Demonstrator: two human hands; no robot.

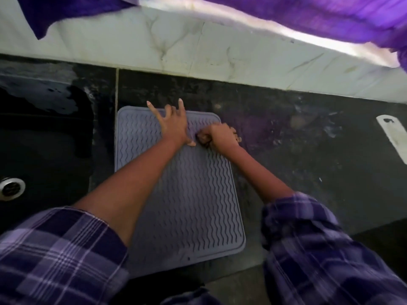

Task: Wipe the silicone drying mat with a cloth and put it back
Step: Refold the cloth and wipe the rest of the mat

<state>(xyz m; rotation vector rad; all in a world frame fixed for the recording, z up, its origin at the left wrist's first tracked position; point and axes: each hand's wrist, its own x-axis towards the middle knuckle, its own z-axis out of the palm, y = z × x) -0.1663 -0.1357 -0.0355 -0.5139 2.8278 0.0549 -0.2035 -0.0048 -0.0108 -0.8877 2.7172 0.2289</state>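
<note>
A grey silicone drying mat [189, 194] with wavy ridges lies flat on the black counter, just right of the sink. My left hand [174, 124] presses on the mat's far part with fingers spread and straight. My right hand [220, 135] is curled into a fist at the mat's far right edge and grips a small dark wad [202, 140] that looks like a cloth; most of the wad is hidden under the fist. Both forearms cross over the mat, and plaid sleeves cover its near corners.
A black sink [44, 137] with a metal drain [11, 188] lies to the left. A pale marble backsplash [198, 47] runs behind the counter. Purple fabric [308, 16] hangs across the top. A white flat object [394, 137] lies at the right edge of the counter [308, 139].
</note>
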